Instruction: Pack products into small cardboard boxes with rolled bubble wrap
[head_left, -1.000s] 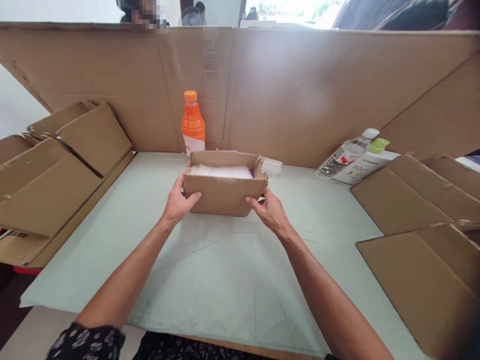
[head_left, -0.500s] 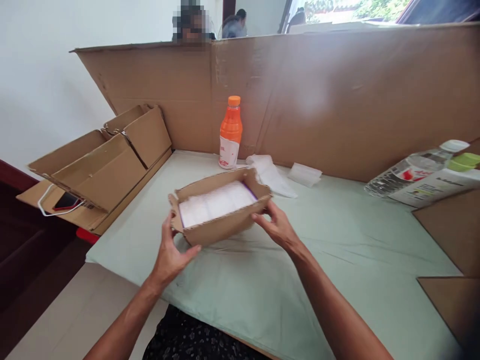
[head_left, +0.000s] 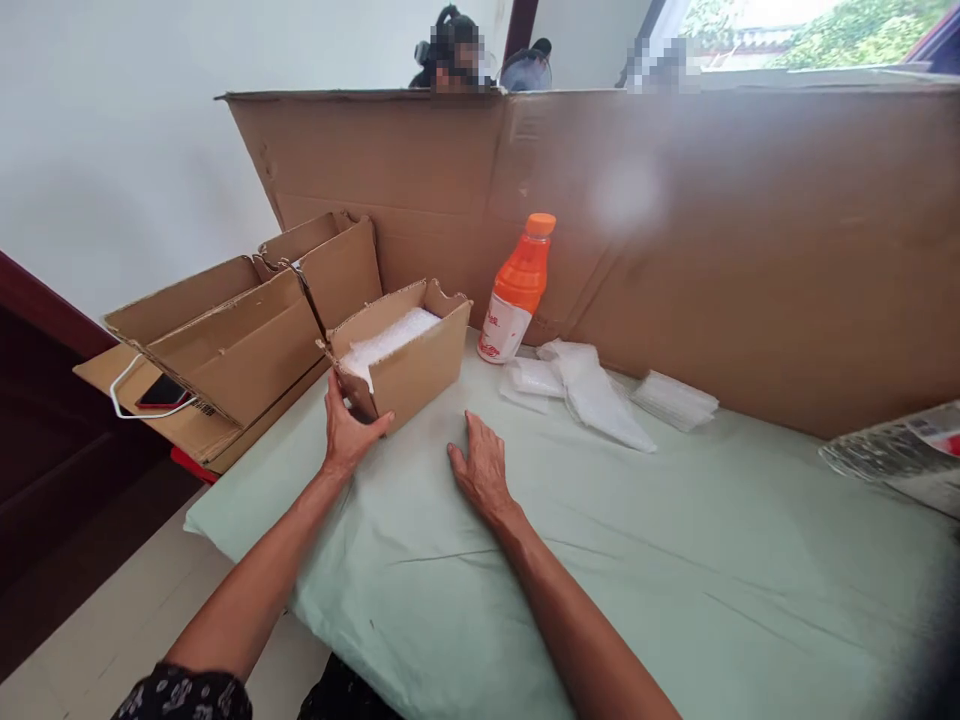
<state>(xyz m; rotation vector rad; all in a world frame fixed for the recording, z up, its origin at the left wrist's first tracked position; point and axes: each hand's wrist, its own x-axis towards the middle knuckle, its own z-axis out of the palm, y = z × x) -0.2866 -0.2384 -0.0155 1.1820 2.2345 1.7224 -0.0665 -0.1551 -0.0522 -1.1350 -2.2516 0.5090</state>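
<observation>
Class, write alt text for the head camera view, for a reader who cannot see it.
A person's left hand grips the near corner of a small open brown cardboard box holding white padded wrap, while the right hand lies flat on the pale green table cover. An orange plastic bottle stands behind, against a tall cardboard wall.

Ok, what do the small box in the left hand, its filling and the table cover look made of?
Small box: plain brown corrugated cardboard, matte, with rough cut edges. Its filling: white, slightly glossy and textured, probably bubble wrap or foam sheet. Table cover: pale green cloth or paper, matte and creased. Left hand grips the box's corner.
</observation>
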